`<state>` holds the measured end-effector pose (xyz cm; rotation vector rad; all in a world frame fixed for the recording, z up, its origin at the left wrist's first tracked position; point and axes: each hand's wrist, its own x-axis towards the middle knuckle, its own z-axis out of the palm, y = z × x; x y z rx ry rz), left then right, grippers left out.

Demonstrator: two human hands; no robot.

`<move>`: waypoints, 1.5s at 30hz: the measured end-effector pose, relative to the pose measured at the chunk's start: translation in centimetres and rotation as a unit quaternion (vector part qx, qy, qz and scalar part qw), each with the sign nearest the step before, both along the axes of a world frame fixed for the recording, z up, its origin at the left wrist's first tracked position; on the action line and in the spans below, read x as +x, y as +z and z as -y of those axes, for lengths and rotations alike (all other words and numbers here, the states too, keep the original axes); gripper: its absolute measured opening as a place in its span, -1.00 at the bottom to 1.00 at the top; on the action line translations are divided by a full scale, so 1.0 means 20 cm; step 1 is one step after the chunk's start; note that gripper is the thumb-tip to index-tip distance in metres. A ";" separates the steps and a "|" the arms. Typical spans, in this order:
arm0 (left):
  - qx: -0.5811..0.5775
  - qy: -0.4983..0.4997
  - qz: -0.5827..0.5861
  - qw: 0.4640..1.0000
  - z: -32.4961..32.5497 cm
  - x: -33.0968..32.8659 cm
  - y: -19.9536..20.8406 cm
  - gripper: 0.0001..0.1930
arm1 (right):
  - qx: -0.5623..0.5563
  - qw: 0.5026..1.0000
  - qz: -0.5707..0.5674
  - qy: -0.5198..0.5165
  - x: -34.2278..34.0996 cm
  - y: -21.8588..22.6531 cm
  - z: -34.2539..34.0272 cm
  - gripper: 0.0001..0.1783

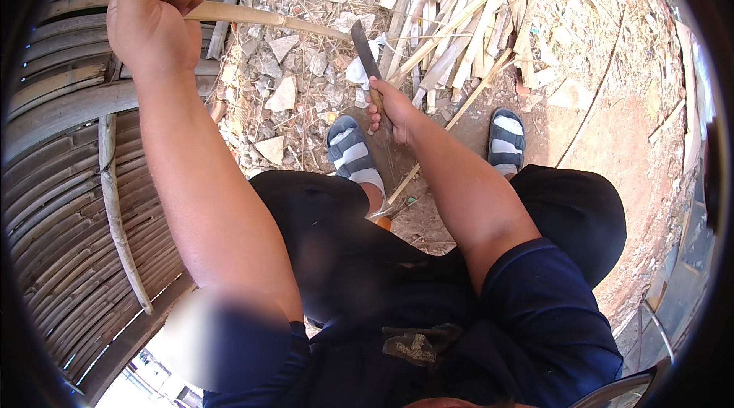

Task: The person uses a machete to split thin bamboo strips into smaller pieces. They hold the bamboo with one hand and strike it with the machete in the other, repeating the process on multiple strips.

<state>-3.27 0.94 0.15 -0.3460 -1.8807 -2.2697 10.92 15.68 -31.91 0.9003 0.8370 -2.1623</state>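
The strip [267, 18] is tan, the blade [365, 49] seemingly grey.

A slatted structure [57, 228] of thin, weathered strips is filling the left side, with a pale pole [116, 209] crossing its slats. Broken stones [283, 94] are littering the earthen ground [619, 186], which is turning reddish and smoother rightward. Grey panels [692, 243] are lining the right edge; bright daylight is washing over everything.

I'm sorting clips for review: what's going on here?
The person's left grip holds a long, pale wooden strip; the right grip holds a brown-handled, dark-bladed knife. The blade is beside the strip's far end; whether they touch is unclear. A heap of pale wooden strips lies ahead.
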 end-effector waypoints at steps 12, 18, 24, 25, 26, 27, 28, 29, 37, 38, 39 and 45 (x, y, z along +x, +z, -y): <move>-0.022 -0.002 -0.008 1.000 -0.02 0.01 -0.01 -0.63 | 0.399 0.866 -0.191 0.234 -0.04 -0.16 -0.08 -0.41; -0.053 -0.021 -0.012 0.998 -0.03 0.00 -0.05 -0.62 | 0.305 0.932 -0.121 0.154 0.07 -0.15 -0.04 -0.42; -0.027 -0.048 -0.011 0.998 0.01 0.00 -0.03 -0.66 | 0.403 0.892 -0.200 0.053 -0.01 -0.21 0.03 -0.41; -0.018 -0.046 -0.014 0.999 0.02 0.01 -0.03 -0.66 | 0.395 0.896 -0.198 0.041 -0.02 -0.18 0.02 -0.40; -0.009 -0.042 -0.017 0.999 0.03 0.03 -0.02 -0.67 | 0.388 0.900 -0.196 0.032 -0.04 -0.12 0.01 -0.38; -0.003 -0.053 -0.024 0.998 0.03 0.03 -0.02 -0.67 | 0.375 0.908 -0.184 0.022 -0.05 -0.06 0.00 -0.36; 0.004 -0.065 -0.031 0.997 0.03 0.03 -0.01 -0.68 | 0.361 0.917 -0.172 0.012 -0.06 0.00 -0.01 -0.34; 0.012 -0.079 -0.042 0.996 0.03 0.04 0.01 -0.68 | 0.348 0.922 -0.172 -0.002 -0.07 0.05 -0.02 -0.36; 0.088 -0.009 -0.041 0.995 -0.02 -0.03 -0.07 -0.68 | 0.392 0.894 -0.219 -0.005 -0.25 0.69 -0.21 -0.44; 0.136 -0.018 -0.033 0.990 -0.02 -0.03 -0.07 -0.66 | 0.383 0.896 -0.223 0.005 -0.28 0.79 -0.24 -0.47; 0.130 0.004 -0.037 0.991 -0.02 -0.02 -0.06 -0.62 | 0.377 0.895 -0.238 0.013 -0.28 0.91 -0.27 -0.51; -0.044 0.063 -0.047 0.996 0.03 0.03 -0.09 -0.36 | 0.425 0.842 -0.326 0.058 -0.13 1.44 -0.36 -0.56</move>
